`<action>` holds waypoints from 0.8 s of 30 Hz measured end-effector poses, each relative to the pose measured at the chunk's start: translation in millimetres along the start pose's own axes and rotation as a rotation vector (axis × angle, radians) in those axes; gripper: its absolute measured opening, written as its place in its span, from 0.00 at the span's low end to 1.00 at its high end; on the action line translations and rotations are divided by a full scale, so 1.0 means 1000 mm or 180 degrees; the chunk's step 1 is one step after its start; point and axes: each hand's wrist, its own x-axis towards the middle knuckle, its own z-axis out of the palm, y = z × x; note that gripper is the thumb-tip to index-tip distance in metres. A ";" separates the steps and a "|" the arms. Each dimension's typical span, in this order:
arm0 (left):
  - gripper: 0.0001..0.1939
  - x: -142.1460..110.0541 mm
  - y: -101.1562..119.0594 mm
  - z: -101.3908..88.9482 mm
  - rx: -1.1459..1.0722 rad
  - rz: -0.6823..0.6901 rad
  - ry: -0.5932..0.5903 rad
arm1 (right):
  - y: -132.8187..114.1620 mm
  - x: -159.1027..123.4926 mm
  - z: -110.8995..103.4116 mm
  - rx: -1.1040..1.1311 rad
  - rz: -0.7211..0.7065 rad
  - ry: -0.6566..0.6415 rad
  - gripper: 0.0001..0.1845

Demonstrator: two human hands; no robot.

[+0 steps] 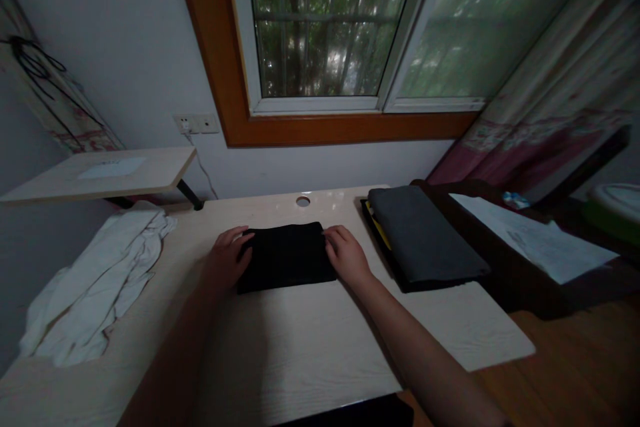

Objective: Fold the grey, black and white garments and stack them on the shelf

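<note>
A folded black cloth (287,257) lies flat on the pale wooden desk (320,340) in front of me, roughly a rectangle. My left hand (229,257) is at its left edge, with the fingers by the upper corner and the thumb on the cloth. At the opposite edge, my right hand (346,253) has its fingertips and thumb on the upper right side. Both hands grip the edges lightly; the undersides of the fingers are hidden.
White crumpled cloth (110,273) lies on the left below a small raised shelf (125,170). To the right is a stack of folded dark grey cloth (425,233). Beyond it, a paper sheet (530,237) rests on a dark surface. A round cable hole (303,201) sits near the desk's back edge.
</note>
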 end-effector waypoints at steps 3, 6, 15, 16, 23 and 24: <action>0.20 0.006 0.026 -0.002 0.0162 0.0261 -0.0345 | -0.021 0.004 0.002 -0.0231 -0.0276 -0.0189 0.22; 0.23 0.013 0.050 0.007 0.0365 0.0361 -0.0541 | -0.044 0.010 0.015 -0.0390 -0.0499 -0.0350 0.23; 0.28 0.006 0.052 0.042 0.0807 0.0021 -0.0838 | -0.058 0.014 0.059 -0.0469 -0.0672 -0.0735 0.24; 0.29 0.004 0.049 0.042 0.0805 0.0026 -0.0833 | -0.057 0.014 0.060 -0.0472 -0.0653 -0.0738 0.24; 0.29 -0.001 0.041 0.038 0.0780 -0.0075 -0.0772 | -0.051 0.013 0.053 -0.0563 -0.0520 -0.0724 0.25; 0.30 -0.003 0.039 0.037 0.0775 -0.0100 -0.0796 | -0.048 0.012 0.052 -0.0583 -0.0493 -0.0721 0.26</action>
